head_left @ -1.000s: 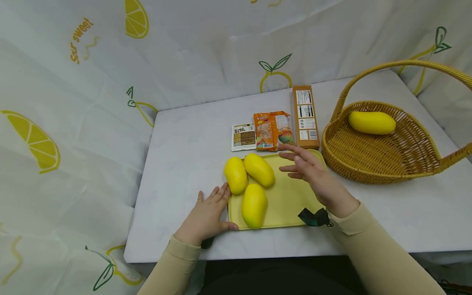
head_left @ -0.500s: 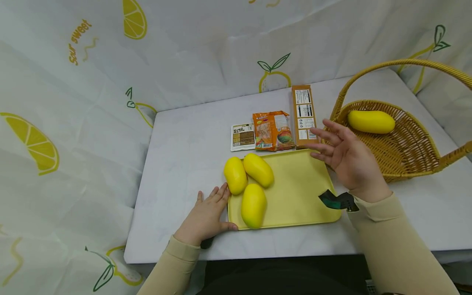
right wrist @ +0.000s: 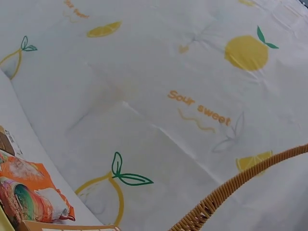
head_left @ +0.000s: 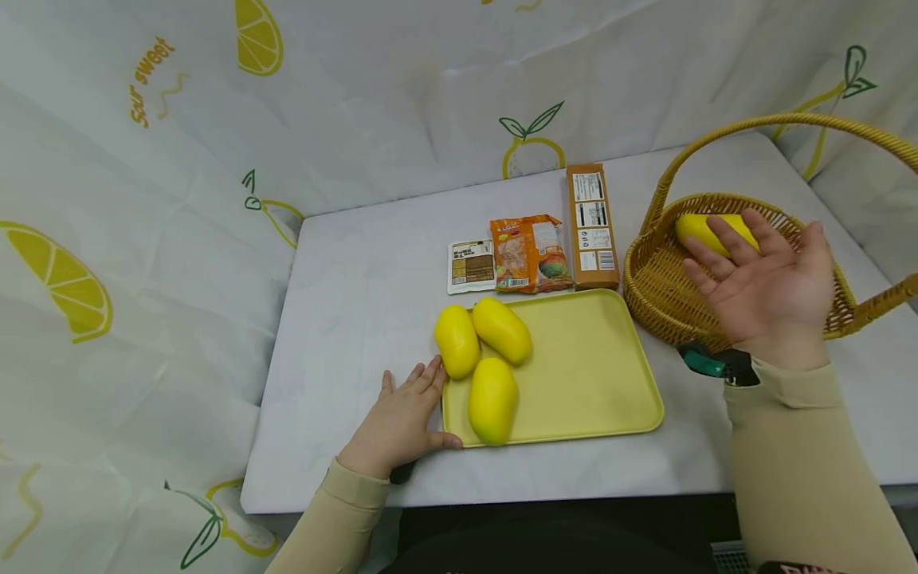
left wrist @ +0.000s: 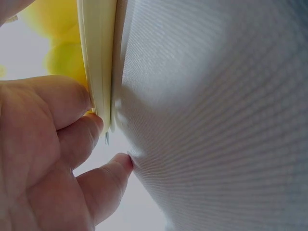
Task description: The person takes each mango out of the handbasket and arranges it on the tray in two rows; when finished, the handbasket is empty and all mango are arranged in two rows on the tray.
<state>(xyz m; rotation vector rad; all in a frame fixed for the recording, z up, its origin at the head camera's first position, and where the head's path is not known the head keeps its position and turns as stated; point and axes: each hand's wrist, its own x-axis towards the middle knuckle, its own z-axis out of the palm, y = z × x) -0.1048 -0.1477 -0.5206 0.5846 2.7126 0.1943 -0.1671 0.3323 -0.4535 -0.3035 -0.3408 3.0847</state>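
On the left part of a pale yellow tray (head_left: 588, 367) lie three yellow mangoes, one at the front (head_left: 493, 401) and two behind it. My left hand (head_left: 402, 418) rests at the tray's left edge with fingers spread; in the left wrist view its fingertips (left wrist: 91, 122) touch the tray's rim. My right hand (head_left: 774, 287) is over the wicker basket (head_left: 667, 311), palm turned up, fingers loosely extended, holding nothing. Partly hidden behind its fingers, another mango (head_left: 692, 229) lies in the basket.
Behind the tray lie a white packet (head_left: 471, 267), an orange snack bag (head_left: 531, 253) and a long brown box (head_left: 593, 227). The basket's tall handle (head_left: 789, 121) arches above it. A lemon-print cloth (head_left: 402, 104) hangs behind the table.
My right hand has moved right from above the tray to over the basket, its palm turning upward. The left hand, the tray and the mangoes have stayed in place.
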